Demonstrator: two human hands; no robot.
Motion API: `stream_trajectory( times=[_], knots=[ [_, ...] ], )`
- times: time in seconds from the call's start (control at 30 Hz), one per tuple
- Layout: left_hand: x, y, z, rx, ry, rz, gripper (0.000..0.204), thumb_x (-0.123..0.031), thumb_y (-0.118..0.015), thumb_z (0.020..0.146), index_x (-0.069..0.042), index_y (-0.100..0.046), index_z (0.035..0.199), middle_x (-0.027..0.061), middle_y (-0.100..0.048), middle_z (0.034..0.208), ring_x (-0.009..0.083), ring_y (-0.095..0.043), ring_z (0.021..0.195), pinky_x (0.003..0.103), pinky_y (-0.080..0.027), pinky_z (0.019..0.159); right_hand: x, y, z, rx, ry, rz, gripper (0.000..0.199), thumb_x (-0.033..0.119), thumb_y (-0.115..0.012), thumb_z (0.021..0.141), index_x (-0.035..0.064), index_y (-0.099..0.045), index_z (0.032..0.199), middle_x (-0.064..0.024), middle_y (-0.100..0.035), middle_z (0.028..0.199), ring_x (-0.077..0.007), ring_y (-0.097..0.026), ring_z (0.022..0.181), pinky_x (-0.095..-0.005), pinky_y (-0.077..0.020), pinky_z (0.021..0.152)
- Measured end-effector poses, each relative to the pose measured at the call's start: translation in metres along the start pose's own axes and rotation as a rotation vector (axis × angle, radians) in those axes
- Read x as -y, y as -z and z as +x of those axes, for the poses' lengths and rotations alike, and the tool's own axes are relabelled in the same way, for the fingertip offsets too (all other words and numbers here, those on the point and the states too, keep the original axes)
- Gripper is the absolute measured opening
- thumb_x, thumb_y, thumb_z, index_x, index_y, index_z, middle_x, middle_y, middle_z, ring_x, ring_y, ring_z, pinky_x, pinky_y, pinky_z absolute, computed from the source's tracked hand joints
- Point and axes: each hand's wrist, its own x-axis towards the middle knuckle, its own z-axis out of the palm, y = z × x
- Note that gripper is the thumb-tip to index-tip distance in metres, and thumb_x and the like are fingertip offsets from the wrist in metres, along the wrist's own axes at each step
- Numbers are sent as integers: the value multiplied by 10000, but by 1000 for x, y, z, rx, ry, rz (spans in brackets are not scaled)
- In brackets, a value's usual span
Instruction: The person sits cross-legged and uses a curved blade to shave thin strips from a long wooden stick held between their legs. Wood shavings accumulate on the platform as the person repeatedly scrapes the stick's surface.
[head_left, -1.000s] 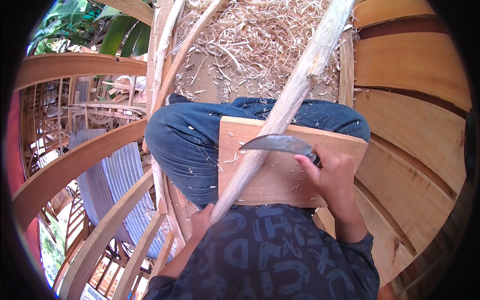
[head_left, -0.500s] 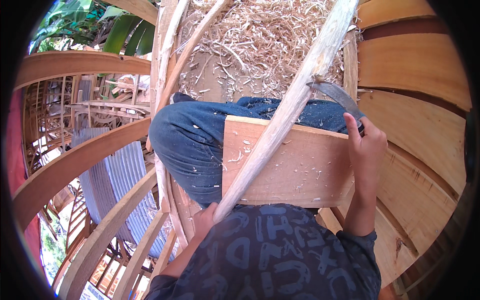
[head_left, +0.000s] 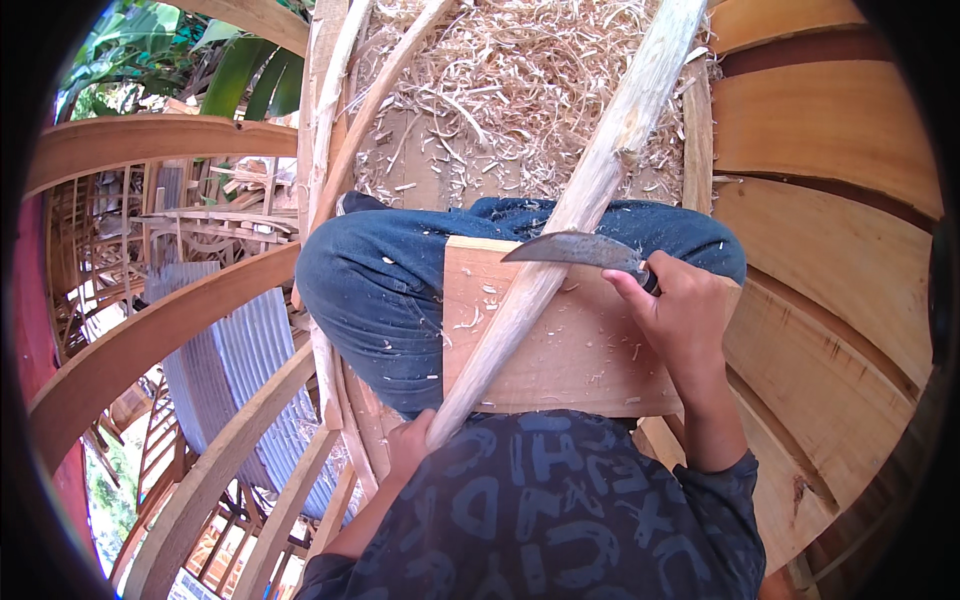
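A long pale wooden pole [head_left: 590, 190] slants from the far right down to my body, across a flat board [head_left: 600, 345] on my lap. My left hand [head_left: 409, 445] is closed round the pole's near end, its fingers partly hidden beside my shirt. In my right hand [head_left: 680, 300] is a curved knife [head_left: 575, 248], gripped by its dark handle with the thumb stretched along it. The blade lies across the pole above the board, its tip pointing left. Small shavings are scattered on the board and on my jeans [head_left: 375, 300].
Curled wood shavings [head_left: 540, 70] cover the planks ahead of my legs. Wide curved planks [head_left: 810, 130] rise on the right. Curved ribs [head_left: 170, 320] and long thin poles [head_left: 372, 110] stand on the left, with corrugated metal sheets [head_left: 255, 350] beyond them.
My right hand has drawn the knife nearer and to the left along the pole, from beyond the board to above it. My left hand and the pole stay almost still.
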Motion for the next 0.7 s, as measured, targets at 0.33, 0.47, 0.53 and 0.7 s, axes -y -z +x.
stream_trajectory(
  times=[0.33,0.47,0.53,0.7],
  knots=[
    [0,-2,1,-16,-26,8,462,-479,-695,690,-60,-528,787,180,-545,624,379,-583,616,430,-424,559,12,9,-7,96,-26,24,564,545,-660,782,31,-568,568,-132,-533,485,-284,-536,414,-361,-404,409],
    [1,-2,0,-27,-14,17,471,-491,-693,691,-60,-532,790,178,-545,621,378,-582,611,431,-421,555,21,5,-10,155,2,-48,564,573,-658,767,50,-583,568,-114,-530,467,-261,-547,401,-362,-399,391],
    [2,-3,-1,-39,-6,23,478,-498,-692,690,-59,-534,791,178,-544,618,377,-581,609,430,-419,552,11,11,3,88,-38,-105,571,575,-659,764,51,-565,556,-111,-516,456,-268,-545,402,-364,-397,391],
    [-8,1,-1,-43,-6,31,486,-506,-694,682,-59,-534,786,178,-539,607,373,-581,605,425,-416,549,5,21,15,19,-95,-208,582,570,-675,750,51,-522,535,-120,-493,445,-286,-532,410,-369,-394,394]
  ],
)
